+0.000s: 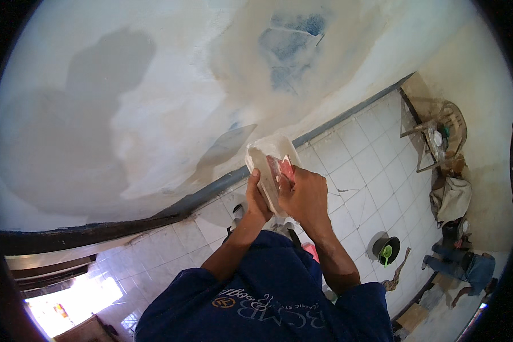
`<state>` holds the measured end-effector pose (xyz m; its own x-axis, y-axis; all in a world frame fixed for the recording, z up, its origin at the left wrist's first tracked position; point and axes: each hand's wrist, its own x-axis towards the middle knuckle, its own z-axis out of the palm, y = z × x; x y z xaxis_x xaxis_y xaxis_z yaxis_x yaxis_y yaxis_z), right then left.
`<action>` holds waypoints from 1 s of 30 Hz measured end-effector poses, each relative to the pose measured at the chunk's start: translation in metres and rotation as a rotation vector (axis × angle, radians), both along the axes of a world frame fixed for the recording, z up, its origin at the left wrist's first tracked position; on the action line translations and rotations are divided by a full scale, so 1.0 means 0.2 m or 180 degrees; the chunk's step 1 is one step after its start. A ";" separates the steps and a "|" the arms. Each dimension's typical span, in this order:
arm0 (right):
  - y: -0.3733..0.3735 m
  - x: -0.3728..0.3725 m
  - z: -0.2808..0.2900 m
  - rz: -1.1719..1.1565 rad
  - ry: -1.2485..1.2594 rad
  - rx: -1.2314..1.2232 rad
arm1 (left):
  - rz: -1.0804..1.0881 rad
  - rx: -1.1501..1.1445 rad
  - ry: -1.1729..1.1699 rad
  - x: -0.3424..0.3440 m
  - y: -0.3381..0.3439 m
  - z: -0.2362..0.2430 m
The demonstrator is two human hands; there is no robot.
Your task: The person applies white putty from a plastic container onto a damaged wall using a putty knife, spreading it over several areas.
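Note:
In front of my chest, my left hand (257, 198) grips the side of a white oblong plastic tub (255, 155), its thumb along the near wall. Pale paste clings to the inside of the tub. My right hand (306, 196) is closed round a small red putty scraper (288, 167), which reaches into the tub. White paste smears the scraper's edge. Just beyond is a wall (171, 114) with beige patched areas and bare bluish spots (293, 43).
White floor tiles (353, 171) meet the wall at a dark skirting (211, 188). To the right stand a dusty plastic chair (455, 128) holding odds and ends, a cloth sack (453, 199), and a black bucket (377, 246) with a green scoop (387, 253). Another person (476, 271) is at lower right.

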<state>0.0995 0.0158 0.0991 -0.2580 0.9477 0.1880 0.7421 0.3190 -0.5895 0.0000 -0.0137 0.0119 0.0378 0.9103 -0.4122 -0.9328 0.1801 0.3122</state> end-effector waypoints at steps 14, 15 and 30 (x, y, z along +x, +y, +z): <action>0.10 0.13 -0.14 -0.0080 0.1392 -0.1445 | -0.0122 -0.0013 -0.0140 -0.02 -0.01 0.01; 0.11 0.16 -0.17 -0.0202 0.1645 -0.1720 | -0.0139 -0.0010 -0.0137 -0.02 -0.02 0.01; 0.07 0.25 -0.32 -0.0958 0.3370 -0.2871 | -0.0459 -0.0354 -0.0274 -0.14 -0.07 -0.16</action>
<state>0.1489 0.0291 0.0352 -0.1494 0.8372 -0.5261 -0.1992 -0.5467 -0.8133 -0.0290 -0.0268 -0.0202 0.2039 0.8419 -0.4996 -0.9173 0.3426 0.2030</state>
